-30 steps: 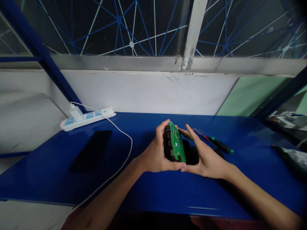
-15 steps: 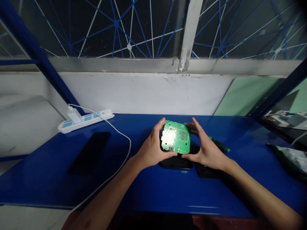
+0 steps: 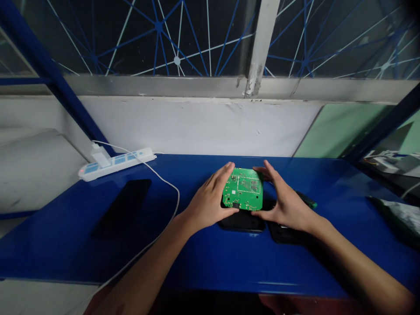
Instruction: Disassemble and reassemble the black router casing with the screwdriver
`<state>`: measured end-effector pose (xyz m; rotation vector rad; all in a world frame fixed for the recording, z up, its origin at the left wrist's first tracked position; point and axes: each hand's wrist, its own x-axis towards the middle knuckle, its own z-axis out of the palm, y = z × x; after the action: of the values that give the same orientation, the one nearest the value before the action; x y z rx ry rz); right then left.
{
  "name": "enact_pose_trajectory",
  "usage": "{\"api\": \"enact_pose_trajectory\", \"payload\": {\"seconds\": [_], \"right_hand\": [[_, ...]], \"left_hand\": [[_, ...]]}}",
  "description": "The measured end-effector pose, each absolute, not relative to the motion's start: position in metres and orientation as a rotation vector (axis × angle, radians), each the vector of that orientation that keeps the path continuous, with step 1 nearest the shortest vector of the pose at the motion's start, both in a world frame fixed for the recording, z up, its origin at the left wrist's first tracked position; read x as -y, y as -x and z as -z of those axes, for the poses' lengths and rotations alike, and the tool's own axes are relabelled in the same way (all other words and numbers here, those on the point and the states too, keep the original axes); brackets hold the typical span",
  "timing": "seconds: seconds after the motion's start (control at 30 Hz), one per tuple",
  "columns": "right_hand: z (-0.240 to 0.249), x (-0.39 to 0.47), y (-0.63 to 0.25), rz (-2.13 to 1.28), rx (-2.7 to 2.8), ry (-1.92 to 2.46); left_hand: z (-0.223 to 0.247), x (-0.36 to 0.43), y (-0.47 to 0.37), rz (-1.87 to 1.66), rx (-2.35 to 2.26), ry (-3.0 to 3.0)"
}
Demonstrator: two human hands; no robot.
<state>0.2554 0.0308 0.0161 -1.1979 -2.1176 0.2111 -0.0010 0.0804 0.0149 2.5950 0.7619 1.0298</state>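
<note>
A green circuit board [image 3: 244,190] with rounded corners is held up between my two hands, its face tilted toward me. My left hand [image 3: 210,199] grips its left edge, thumb at the lower corner and fingers along the side. On the other side my right hand [image 3: 287,203] is closed on the right edge, thumb below and fingers behind the top corner. Beneath the board lies a black plastic casing part [image 3: 242,222], partly covered by it. A second black casing part [image 3: 284,235] sits under my right hand, mostly hidden.
On the blue table [image 3: 210,267], a dark flat slab like a phone [image 3: 123,205] lies at left. A white power strip [image 3: 118,164] with a plugged-in charger trails a white cable [image 3: 177,197]. A green-and-black tool [image 3: 308,200] and a silvery bag [image 3: 397,216] are at right.
The circuit board has tilted a little in my hands, so the bright glare on its left side is gone. Both hands keep their hold, shifted slightly.
</note>
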Motion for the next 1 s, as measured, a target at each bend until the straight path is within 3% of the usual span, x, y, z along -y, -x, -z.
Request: {"api": "enact_pose_trajectory", "payload": {"seconds": [1.0], "right_hand": [[-0.0182,-0.0298,-0.2543,-0.151,2.165,1.180]], "left_hand": [[-0.0094,-0.0827,0.0018,-1.139,-0.723,-2.672]]}}
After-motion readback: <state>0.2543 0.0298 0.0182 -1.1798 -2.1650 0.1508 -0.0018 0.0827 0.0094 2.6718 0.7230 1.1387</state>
